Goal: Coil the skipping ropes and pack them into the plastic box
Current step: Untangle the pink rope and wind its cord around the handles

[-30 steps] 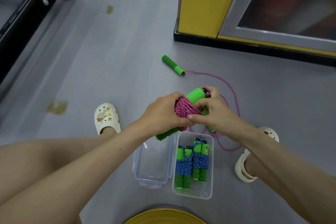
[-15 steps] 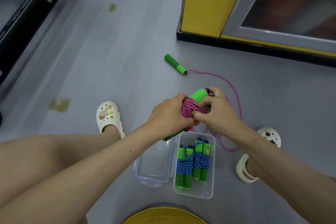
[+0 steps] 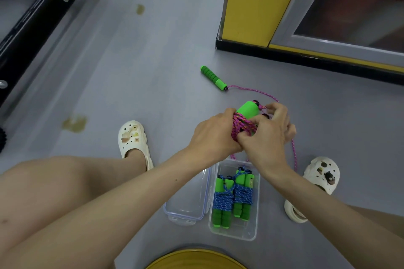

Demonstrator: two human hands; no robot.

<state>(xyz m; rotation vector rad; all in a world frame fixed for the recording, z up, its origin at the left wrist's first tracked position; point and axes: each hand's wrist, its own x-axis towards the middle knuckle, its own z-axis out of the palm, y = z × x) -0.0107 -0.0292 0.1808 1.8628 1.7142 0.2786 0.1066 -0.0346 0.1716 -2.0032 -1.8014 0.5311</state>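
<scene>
My left hand (image 3: 213, 135) grips a pink skipping rope bundle (image 3: 241, 125) wound round its green handles (image 3: 248, 109). My right hand (image 3: 267, 131) pinches the pink cord at the bundle's right side, fingers curled. Below the hands stands the clear plastic box (image 3: 234, 235), holding two coiled blue ropes (image 3: 232, 197) with green handles. A second pink rope (image 3: 260, 91) trails over the floor to a loose green handle (image 3: 213, 77) lying further away.
The box's clear lid (image 3: 188, 209) lies to its left. My feet in white clogs (image 3: 132, 137) (image 3: 314, 185) flank the box. A black metal frame (image 3: 43, 13) is at far left, a yellow pillar (image 3: 253, 2) ahead, a yellow round edge (image 3: 196, 260) at the bottom.
My right hand has shifted over the bundle, its fingers now higher by the handle's end. The camera view moved slightly; the bundle stays above the box.
</scene>
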